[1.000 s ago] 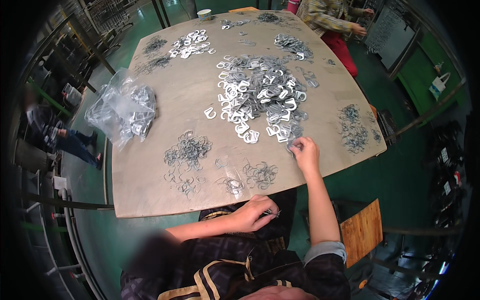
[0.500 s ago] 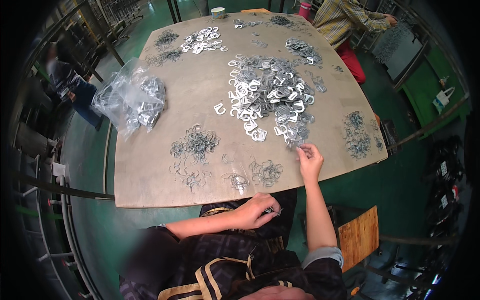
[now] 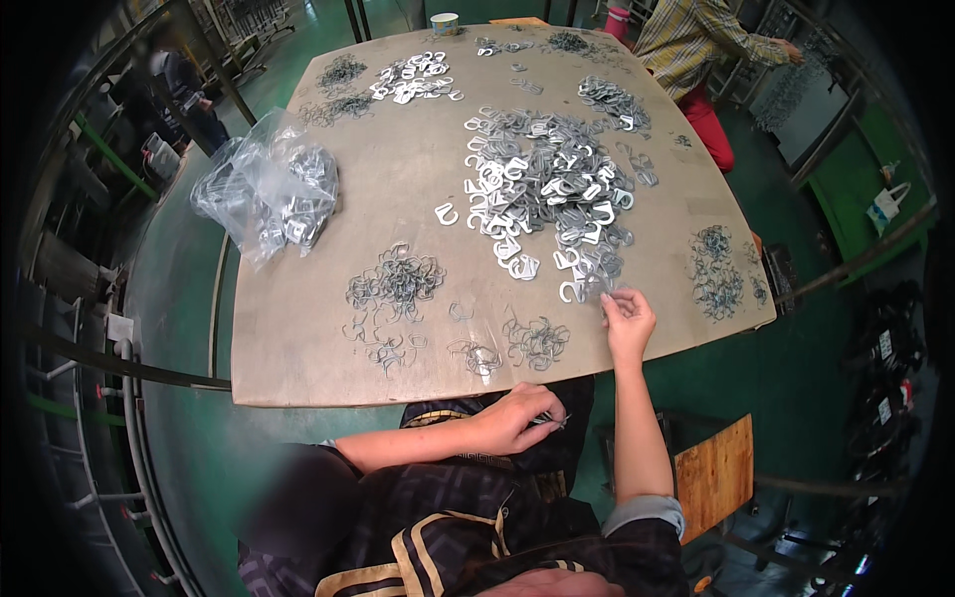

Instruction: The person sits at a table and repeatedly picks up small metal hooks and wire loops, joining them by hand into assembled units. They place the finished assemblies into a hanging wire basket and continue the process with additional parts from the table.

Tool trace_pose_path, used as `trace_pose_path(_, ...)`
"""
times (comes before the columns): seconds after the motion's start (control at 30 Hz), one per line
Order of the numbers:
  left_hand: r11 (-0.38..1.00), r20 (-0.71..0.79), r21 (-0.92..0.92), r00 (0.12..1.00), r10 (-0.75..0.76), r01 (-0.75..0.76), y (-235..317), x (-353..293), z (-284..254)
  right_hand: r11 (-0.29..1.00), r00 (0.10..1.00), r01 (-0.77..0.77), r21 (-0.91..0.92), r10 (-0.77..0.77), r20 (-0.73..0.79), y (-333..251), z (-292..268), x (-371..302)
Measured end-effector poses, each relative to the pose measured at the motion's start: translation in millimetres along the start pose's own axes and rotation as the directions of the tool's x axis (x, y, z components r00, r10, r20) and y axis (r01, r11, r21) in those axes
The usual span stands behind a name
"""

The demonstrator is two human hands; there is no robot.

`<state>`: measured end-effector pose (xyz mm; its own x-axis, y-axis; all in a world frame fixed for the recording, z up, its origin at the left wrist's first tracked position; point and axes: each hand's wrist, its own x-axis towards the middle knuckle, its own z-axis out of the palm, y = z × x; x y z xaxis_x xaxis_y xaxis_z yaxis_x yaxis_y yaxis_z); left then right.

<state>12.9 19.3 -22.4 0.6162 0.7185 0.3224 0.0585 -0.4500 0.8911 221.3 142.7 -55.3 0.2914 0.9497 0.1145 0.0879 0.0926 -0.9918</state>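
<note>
A large heap of flat silver metal hooks (image 3: 547, 174) spreads over the middle of the brown-topped table (image 3: 388, 189). My right hand (image 3: 629, 316) is at the heap's near edge, thumb and fingertips pinched together against the hooks there. Whatever lies between those fingertips is too small to make out. Below the table's front edge, my left hand (image 3: 517, 418) stays curled over my lap. Small silver metal pieces (image 3: 543, 418) show between its thumb and fingers. Thin wire clips lie nearest to it on the table, in a small pile (image 3: 535, 343).
A larger pile of wire clips (image 3: 396, 284) lies at the near left, another (image 3: 716, 274) at the right edge. A clear plastic bag of metal parts (image 3: 274, 189) sits at the left. More hooks (image 3: 413, 78) and a tub (image 3: 445, 23) are farther back. Another person (image 3: 696, 50) works at far right.
The view has shifted slightly. A hook at the heap's near edge, beside my right hand, now lies closer to me. The person at far left has moved farther back. My left hand stays curled.
</note>
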Motion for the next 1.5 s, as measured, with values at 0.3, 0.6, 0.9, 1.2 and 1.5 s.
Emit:
trace_pose_path(0.3,0.997,-0.171,0.038,0.983,-0.059,0.066,1.7,10.6,-2.3,0.971,0.977,-0.149,0.186,0.115,0.182,-50.1,-13.4,-69.9)
trace_pose_path(0.6,0.981,-0.256,0.160,0.965,-0.063,0.106,1.9,7.9,7.8,0.989,0.968,-0.130,0.076,0.111,0.224,-64.0,-24.7,-124.4)
trace_pose_path(0.9,0.966,-0.196,0.241,0.980,-0.044,0.091,-3.3,2.6,9.1,0.990,0.977,-0.124,0.066,0.110,0.183,-59.8,-24.9,-137.7)
trace_pose_path(1.2,0.984,-0.211,0.166,0.977,-0.028,0.064,-4.4,1.5,-16.3,0.999,0.978,-0.029,0.014,0.026,0.209,-62.1,-22.9,-143.5)
trace_pose_path(1.5,0.223,-0.206,0.940,0.950,-0.234,0.259,-62.6,-4.5,-101.6,0.998,0.963,-0.002,-0.068,0.020,0.270,-52.1,-29.4,-146.7)
